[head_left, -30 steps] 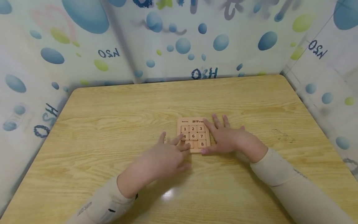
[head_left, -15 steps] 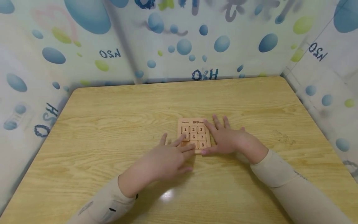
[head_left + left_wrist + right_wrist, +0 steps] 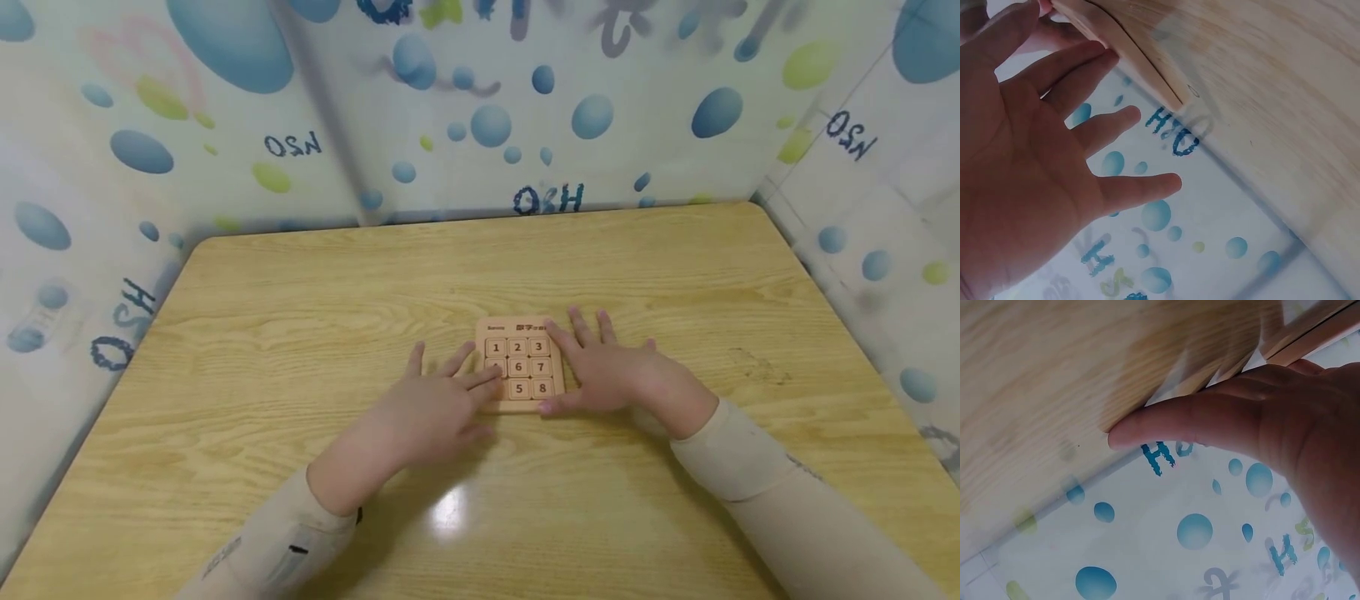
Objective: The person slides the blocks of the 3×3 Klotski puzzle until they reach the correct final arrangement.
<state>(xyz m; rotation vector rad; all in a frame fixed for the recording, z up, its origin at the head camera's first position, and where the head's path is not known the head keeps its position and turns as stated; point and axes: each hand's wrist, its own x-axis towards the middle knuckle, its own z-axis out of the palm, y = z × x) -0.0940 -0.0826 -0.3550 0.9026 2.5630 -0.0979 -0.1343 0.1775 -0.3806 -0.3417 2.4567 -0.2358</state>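
A wooden number sliding puzzle (image 3: 504, 320) lies flat on the table in the head view. Its top row reads 1, 2, 3. Below that come a partly covered 4 tile (image 3: 491, 363), then 6 and 7. The 5 tile (image 3: 519, 389) and 8 tile (image 3: 542, 388) sit in the bottom row. My left hand (image 3: 420, 417) has spread, mostly straight fingers, one fingertip over the 4 tile; the lower-left slot is largely hidden. At the board's right side rests my right hand (image 3: 611, 375), index finger at the upper corner, thumb at the lower one, fingers extended.
The wood-grain table (image 3: 300, 300) extends around the puzzle on all sides. Behind it and at both sides stands a white wall covering (image 3: 341, 179) with blue and green drops.
The 5 tile has slid right along the bottom row, beside the 8. My left hand followed it right, then drew back left and up. My right hand has stayed at the board.
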